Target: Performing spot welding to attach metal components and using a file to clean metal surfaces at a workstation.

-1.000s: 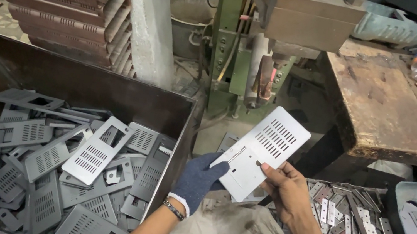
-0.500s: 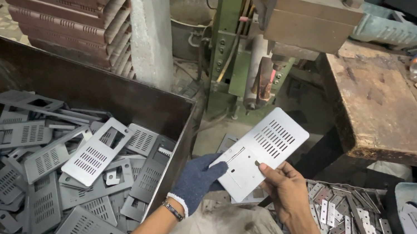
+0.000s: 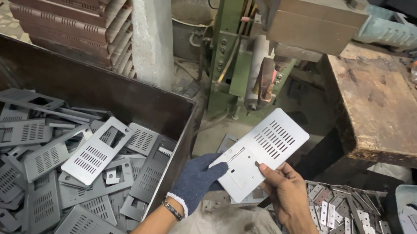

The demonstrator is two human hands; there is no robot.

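My gloved left hand [image 3: 198, 180] and bare right hand [image 3: 286, 192] hold a flat metal plate [image 3: 260, 153] up in front of the green machine [image 3: 243, 44], whose top runs out of the picture. The plate's lower edge is hidden behind my left fingers [image 3: 211, 165], which are clamped on its bottom left corner; my right fingers [image 3: 267, 171] are closed on its lower right edge, thumb on the face. What lies directly under the plate I cannot make out.

The plate is pale grey sheet metal, a rounded rectangle tilted to the right, with rows of short slots punched near its upper end and one long thin slit lower down. My left glove is dark blue knit with a white cuff.

Left of the plate, a dark steel bin [image 3: 111, 89] holds a jumble of similar slotted plates [image 3: 94, 157]. Right of it and lower, a tray of small shiny hinges [image 3: 348, 225] is cut off by the frame. Above right of the plate stands a worn wooden bench [image 3: 390, 108].
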